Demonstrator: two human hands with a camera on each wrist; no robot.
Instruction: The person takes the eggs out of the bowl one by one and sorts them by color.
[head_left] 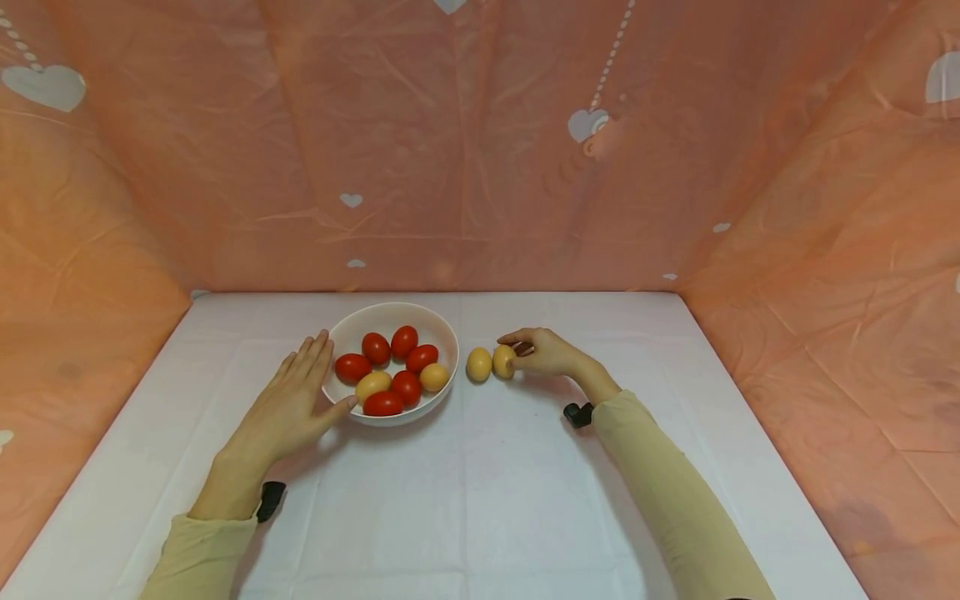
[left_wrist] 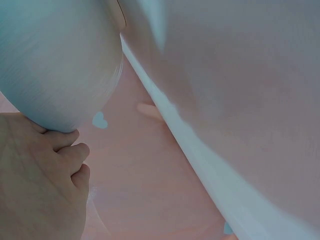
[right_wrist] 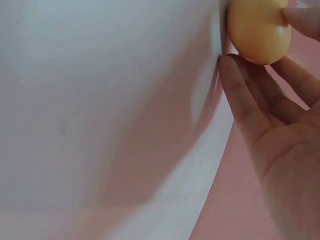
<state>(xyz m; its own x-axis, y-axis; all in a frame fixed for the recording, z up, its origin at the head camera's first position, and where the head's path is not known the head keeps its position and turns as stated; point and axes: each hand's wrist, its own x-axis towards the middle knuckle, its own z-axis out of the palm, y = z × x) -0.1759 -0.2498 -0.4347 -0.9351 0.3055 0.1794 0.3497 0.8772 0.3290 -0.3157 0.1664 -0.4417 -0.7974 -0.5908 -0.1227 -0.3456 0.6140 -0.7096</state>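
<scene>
A white bowl (head_left: pixel 390 310) stands on the table with several red egg-shaped pieces (head_left: pixel 353 367) and two yellow ones in it. The left hand (head_left: pixel 288 408) rests against the bowl's left side, fingers mostly straight and thumb at the front rim. In the left wrist view, its fingertips touch the outside of the bowl (left_wrist: pixel 60 65). To the right of the bowl lie two yellow egg-shaped pieces side by side. The right hand (head_left: pixel 551 354) pinches the farther-right yellow egg-shaped piece (right_wrist: pixel 257 30) between thumb and fingers. The other yellow piece (head_left: pixel 479 365) sits just left of it.
A white cloth (head_left: pixel 465 500) covers the table. Orange sheeting with pale hearts (head_left: pixel 450 167) rises behind the table and along both sides. A small black device (head_left: pixel 578 415) is worn at each wrist.
</scene>
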